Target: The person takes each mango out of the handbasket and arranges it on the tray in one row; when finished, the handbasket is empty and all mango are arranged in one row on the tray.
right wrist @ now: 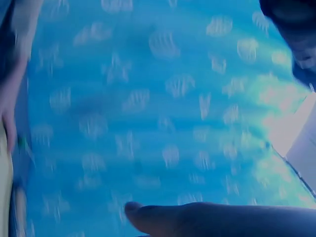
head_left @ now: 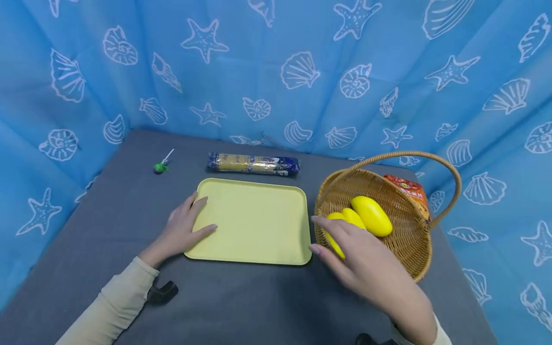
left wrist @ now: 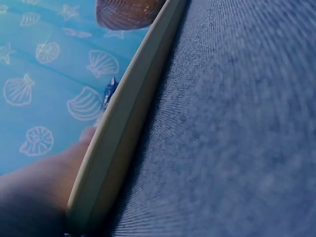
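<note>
My left hand [head_left: 178,232] rests along the left edge of a pale yellow rectangular tray [head_left: 254,223], thumb and fingers extended over its rim. The left wrist view shows the hand against the side of the tray [left wrist: 116,128]. My right hand [head_left: 366,256], fingers stretched out and holding nothing, is over the near left side of a wicker basket [head_left: 416,244], fingertips towards the tray's right edge. Smooth yellow mango-like fruits [head_left: 372,216] lie in the basket, partly hidden by this hand. In the blurred right wrist view, a straight finger [right wrist: 173,217] shows against the curtain.
Behind the tray lies a long packet of spaghetti [head_left: 252,164]. A green-wrapped lollipop [head_left: 160,167] is at the back left. A red snack bag [head_left: 409,189] stands behind the basket, whose tall handle [head_left: 458,184] arches up. A blue shell-print curtain [head_left: 258,67] borders the grey table.
</note>
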{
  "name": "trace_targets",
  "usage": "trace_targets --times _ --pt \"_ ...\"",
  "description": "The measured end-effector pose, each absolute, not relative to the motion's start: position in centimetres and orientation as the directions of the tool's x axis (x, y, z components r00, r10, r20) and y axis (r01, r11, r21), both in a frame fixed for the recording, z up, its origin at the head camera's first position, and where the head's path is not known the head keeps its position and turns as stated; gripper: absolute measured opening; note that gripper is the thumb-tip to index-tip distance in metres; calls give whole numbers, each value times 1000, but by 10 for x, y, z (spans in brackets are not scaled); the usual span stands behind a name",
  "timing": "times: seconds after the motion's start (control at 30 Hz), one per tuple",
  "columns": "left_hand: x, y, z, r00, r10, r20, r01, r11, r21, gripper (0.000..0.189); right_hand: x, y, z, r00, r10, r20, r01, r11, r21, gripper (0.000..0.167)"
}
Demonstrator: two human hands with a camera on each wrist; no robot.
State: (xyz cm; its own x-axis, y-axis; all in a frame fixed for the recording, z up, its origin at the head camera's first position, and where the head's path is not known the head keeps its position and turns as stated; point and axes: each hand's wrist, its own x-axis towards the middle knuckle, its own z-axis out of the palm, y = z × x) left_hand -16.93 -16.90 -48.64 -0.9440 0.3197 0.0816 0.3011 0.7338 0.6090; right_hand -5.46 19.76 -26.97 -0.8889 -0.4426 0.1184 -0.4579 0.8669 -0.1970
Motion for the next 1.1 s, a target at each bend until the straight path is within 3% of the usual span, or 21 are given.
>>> trace_targets --times 0.13,0.3,0.5,1.1 --pt "-170 -167 -484 -943 320 95 314 755 575 77 -63 235 -265 -951 -309 32 -309 930 -198 51" --pt "-169 -164 -483 -944 319 82 308 767 563 75 -88 278 -264 -969 -234 -78 -224 967 -124 53" --pt "-167 -162 -483 -944 317 87 312 778 545 70 -118 309 -276 -955 -231 -184 -231 973 -26 58" --pt "-166 -170 -486 -948 300 106 309 784 538 60 -166 325 -305 -882 -228 -412 -207 974 -95 70"
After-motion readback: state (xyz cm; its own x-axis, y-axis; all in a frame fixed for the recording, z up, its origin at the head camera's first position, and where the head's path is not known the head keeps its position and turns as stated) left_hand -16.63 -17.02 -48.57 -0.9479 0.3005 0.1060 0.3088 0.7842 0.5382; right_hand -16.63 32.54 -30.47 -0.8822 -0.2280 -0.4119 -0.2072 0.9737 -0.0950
